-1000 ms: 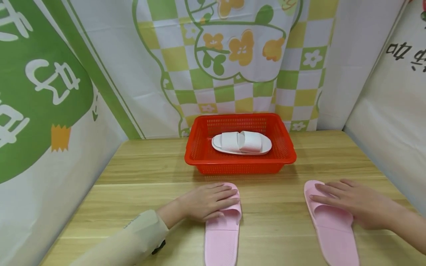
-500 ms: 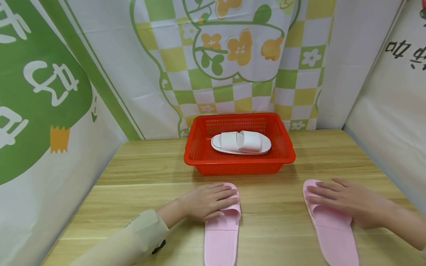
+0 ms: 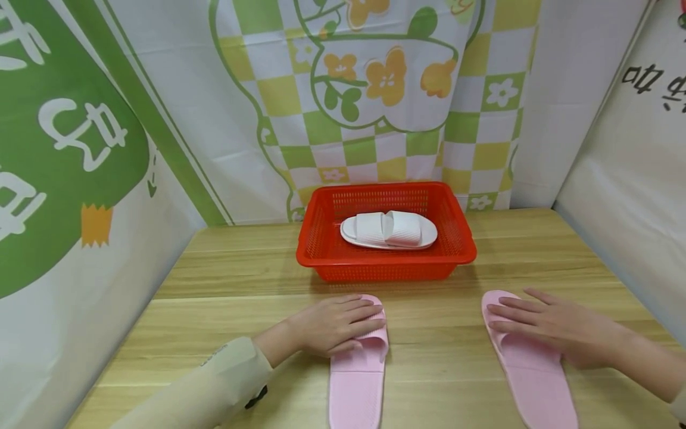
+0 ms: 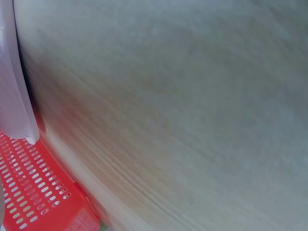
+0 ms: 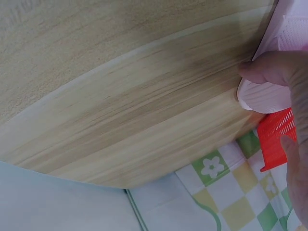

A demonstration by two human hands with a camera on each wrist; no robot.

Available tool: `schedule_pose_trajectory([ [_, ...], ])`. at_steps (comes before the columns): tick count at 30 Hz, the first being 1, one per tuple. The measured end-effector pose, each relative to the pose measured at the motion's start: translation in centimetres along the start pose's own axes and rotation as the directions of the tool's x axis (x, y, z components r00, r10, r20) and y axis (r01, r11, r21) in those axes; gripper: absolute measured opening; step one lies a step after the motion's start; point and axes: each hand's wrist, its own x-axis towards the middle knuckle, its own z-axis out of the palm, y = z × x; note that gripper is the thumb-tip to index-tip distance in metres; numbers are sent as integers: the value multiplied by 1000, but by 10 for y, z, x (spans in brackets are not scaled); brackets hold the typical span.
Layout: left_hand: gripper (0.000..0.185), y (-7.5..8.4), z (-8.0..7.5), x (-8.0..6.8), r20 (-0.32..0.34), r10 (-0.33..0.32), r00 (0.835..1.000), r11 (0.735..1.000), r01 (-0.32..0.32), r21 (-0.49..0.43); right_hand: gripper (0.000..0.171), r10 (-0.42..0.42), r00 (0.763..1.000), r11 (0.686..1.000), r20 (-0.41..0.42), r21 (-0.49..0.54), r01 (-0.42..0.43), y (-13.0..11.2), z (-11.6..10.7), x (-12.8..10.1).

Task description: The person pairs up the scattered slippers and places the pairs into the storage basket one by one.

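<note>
Two pink slippers lie flat on the wooden table, toes away from me. My left hand [image 3: 329, 325] rests over the strap of the left slipper [image 3: 356, 393], fingers straight across it. Over the strap of the right slipper [image 3: 538, 384] lies my right hand [image 3: 563, 328], its fingers extended and a little spread. That slipper tilts slightly, toe leaning left. In the right wrist view, a fingertip touches the edge of the pink slipper [image 5: 264, 98]. Only the slipper's edge [image 4: 17, 96] shows in the left wrist view, and the hand itself is mostly out of frame.
Behind the slippers, a red plastic basket [image 3: 386, 271] holds a pair of white slippers [image 3: 388, 231], set crosswise. Patterned cloth [image 3: 375, 137] hangs at the back, with more sheeting at both sides. The wooden table [image 3: 439, 345] shows between the two pink slippers.
My right hand has slid a little to the left, and the toe of the right pink slipper has shifted left with it. The left hand and its slipper stay in place.
</note>
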Motion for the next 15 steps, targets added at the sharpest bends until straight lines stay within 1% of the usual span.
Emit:
schedule_pose_trajectory([
  [6,64,0,0,1,-3,-9,1000,1000,9,-13,111,-15,1000,1000,-6,-16,15,2,-1,1],
  [11,50,0,1,2,-20,-21,1000,998,20,-53,112,-22,1000,999,-5,-28,22,3,-2,1],
  [15,45,2,0,3,-50,-27,998,998,24,-64,109,-10,1000,999,-23,-43,9,2,-4,1],
])
